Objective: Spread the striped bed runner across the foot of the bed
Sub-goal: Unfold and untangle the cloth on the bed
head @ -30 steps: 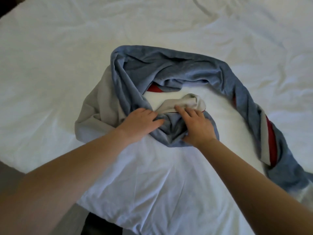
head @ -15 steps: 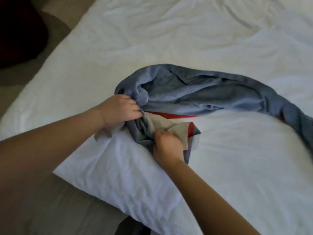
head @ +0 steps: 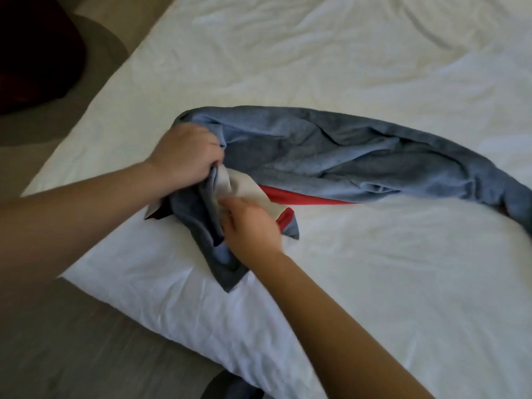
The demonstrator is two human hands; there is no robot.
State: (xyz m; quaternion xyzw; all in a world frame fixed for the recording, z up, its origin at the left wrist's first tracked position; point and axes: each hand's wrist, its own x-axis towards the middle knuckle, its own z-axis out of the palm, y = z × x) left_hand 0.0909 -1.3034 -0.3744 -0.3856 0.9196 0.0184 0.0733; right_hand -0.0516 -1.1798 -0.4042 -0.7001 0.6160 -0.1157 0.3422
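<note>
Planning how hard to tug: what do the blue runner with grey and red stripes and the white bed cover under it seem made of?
Blue bed runner with grey and red stripes: seemingly a soft, matte, napped fabric, perhaps velvet or chenille; mottled pile-like shading, thick limp folds. White bed cover: probably woven cotton or a blend, matte; fine sharp creases all over.

Bedroom; home or hotel cannot be told. A wide bed (head: 374,67) under a creased white sheet fills most of the view, with a blue, grey and red bed runner (head: 345,156) bunched on it. Grey-brown floor (head: 86,341) runs alongside, and a dark red rounded furnishing (head: 37,53) sits at upper left.
</note>
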